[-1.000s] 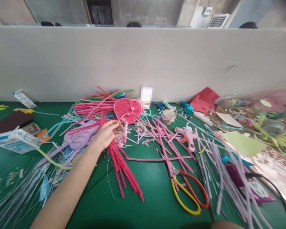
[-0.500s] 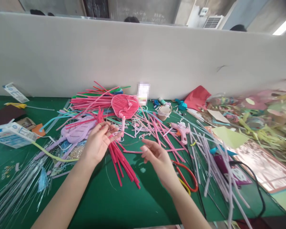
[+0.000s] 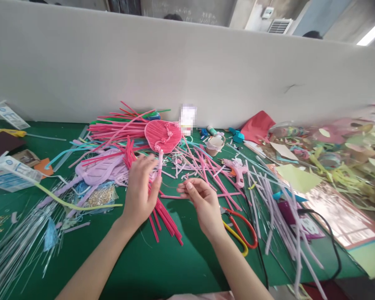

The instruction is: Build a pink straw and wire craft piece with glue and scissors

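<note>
My left hand [image 3: 140, 189] lies back-up over a bundle of red-pink pipe cleaners [image 3: 162, 214], fingers curled together beside the pale pink handle [image 3: 159, 163] of a pink heart-shaped fan [image 3: 162, 135]. What its fingers hold is hidden. My right hand [image 3: 203, 202] is just to its right, thumb and fingers pinched on a thin wire [image 3: 170, 186] that arcs toward the left hand. A pink strip [image 3: 171, 196] lies on the green mat under the pinch.
Red and yellow scissors [image 3: 242, 235] lie right of my right wrist. A pink glue gun [image 3: 237, 168], a paper cup [image 3: 214, 145], a lilac fan [image 3: 96, 171], a white box [image 3: 9, 175], lilac pipe cleaners [image 3: 278, 204], a black cable [image 3: 333, 237] and paper scraps surround them. A white partition [image 3: 187, 71] closes the back.
My right hand came into view and moved in toward the left, closing into a pinch. My left hand turned over and lowered onto the red-pink bundle.
</note>
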`<state>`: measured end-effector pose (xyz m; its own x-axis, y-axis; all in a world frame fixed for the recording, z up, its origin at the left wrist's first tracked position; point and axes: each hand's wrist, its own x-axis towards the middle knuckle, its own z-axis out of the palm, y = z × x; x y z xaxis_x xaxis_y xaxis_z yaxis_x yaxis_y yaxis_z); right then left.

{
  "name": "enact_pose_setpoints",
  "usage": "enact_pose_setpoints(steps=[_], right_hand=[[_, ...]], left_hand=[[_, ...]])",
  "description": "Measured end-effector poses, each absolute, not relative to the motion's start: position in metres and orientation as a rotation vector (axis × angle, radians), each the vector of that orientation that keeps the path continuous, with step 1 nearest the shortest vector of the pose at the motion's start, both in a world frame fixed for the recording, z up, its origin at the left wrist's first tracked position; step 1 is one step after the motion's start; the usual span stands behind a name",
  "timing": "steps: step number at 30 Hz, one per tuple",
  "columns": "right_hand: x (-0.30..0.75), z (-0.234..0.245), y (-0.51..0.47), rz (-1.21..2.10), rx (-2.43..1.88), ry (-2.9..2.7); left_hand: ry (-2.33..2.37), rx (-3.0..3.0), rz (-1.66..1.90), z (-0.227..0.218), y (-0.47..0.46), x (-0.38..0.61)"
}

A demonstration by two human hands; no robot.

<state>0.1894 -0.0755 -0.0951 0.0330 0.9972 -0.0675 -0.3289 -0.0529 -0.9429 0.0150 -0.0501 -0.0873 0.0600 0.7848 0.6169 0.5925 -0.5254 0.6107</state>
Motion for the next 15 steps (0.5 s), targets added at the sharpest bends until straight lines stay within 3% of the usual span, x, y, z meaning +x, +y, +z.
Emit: enact_pose_setpoints(steps=[4, 10, 12, 15], right_hand=[[0.189, -0.097, -0.074, 1.366, -1.028, -0.914], [0.219, -0.091, -0.065, 1.213, -1.246, -1.256], [0.246, -0.088, -0.058, 1.024, -1.465, -1.350], [0.291, -0.084, -0.042, 0.444, -2.075, -1.472]], left_hand=[[1.181, 2.471, 1.037, -0.094, -0.054, 0.019], [1.225, 2.355, 0.946, -0.106, -0.056, 0.025], [1.244, 2.305, 0.941, -0.108, -0.056, 0.025], [1.288, 2.244, 0.935, -0.111, -0.056, 0.024]])
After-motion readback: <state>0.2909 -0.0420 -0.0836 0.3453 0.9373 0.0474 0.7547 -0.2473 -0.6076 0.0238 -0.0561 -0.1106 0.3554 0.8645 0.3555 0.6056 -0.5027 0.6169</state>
